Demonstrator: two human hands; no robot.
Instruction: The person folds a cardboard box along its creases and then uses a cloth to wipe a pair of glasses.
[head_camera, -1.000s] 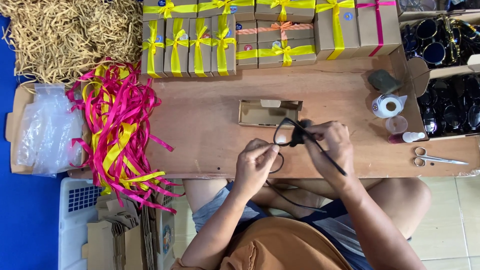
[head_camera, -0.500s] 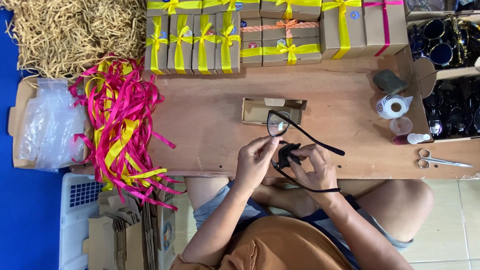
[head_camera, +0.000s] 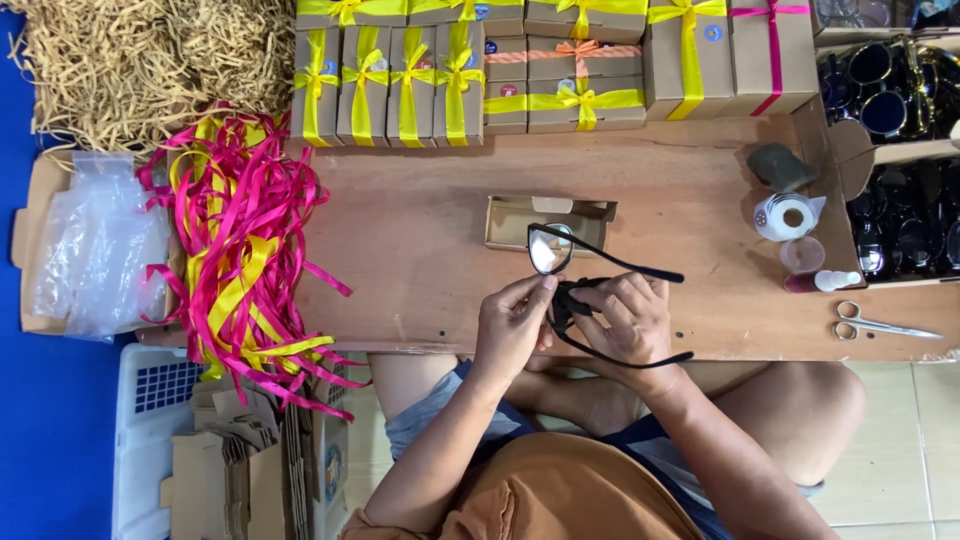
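Both of my hands hold a pair of black-framed glasses (head_camera: 551, 250) over the near edge of the wooden table (head_camera: 420, 230). My left hand (head_camera: 512, 325) pinches the frame just below one lens. My right hand (head_camera: 628, 318) grips the frame's other half, which it covers. The two temple arms stick out to the right, unfolded. An open shallow cardboard box (head_camera: 548, 220) lies on the table just beyond the glasses.
Pink and yellow ribbons (head_camera: 240, 250) spill off the table's left side, beside clear plastic bags (head_camera: 95, 245) and straw filler (head_camera: 140, 60). Ribbon-tied cardboard boxes (head_camera: 470, 80) line the far edge. At right are a tape roll (head_camera: 790, 217), scissors (head_camera: 880, 322) and boxes of dark glasses (head_camera: 900, 150).
The glasses were turned in my hands: the lens now stands upward and the temple arms have swung out to the right. My hands stayed at the table's near edge.
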